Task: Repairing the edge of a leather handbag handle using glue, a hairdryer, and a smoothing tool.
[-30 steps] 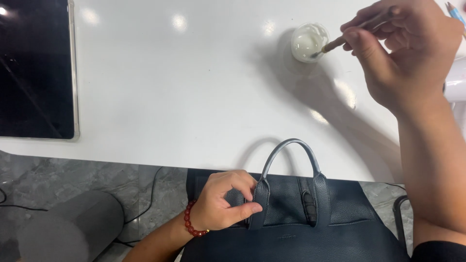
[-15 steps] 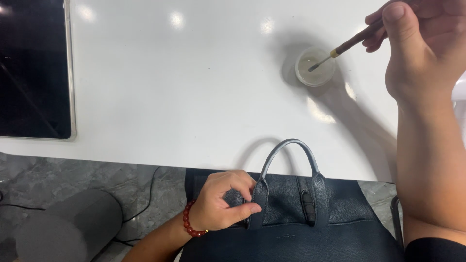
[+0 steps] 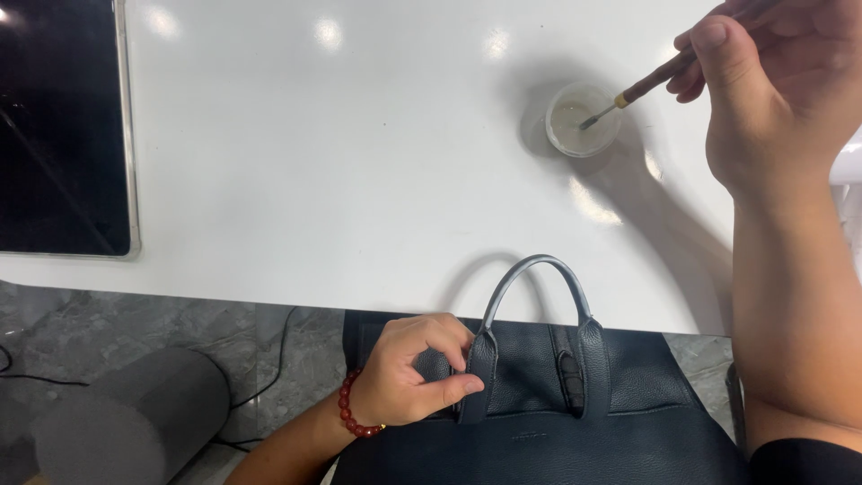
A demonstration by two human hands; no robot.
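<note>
A dark blue leather handbag (image 3: 557, 422) sits below the table's near edge, its arched handle (image 3: 535, 274) rising over the white table (image 3: 341, 162). My left hand (image 3: 409, 373), with a red bead bracelet on the wrist, pinches the bag's top edge at the left handle strap. My right hand (image 3: 777, 85) holds a thin brown-handled brush (image 3: 651, 81) at the upper right. The brush tip hangs over a small round clear cup (image 3: 584, 119) with a pale liquid in it.
A dark tablet screen (image 3: 58, 126) lies on the table's left side. Below the table edge is a grey marble-pattern floor (image 3: 180, 323) with black cables (image 3: 269, 368) and a grey rounded object (image 3: 126, 418).
My right hand has drawn back up and to the right, lifting the brush so its tip now points down into the cup. The left hand stays on the bag.
</note>
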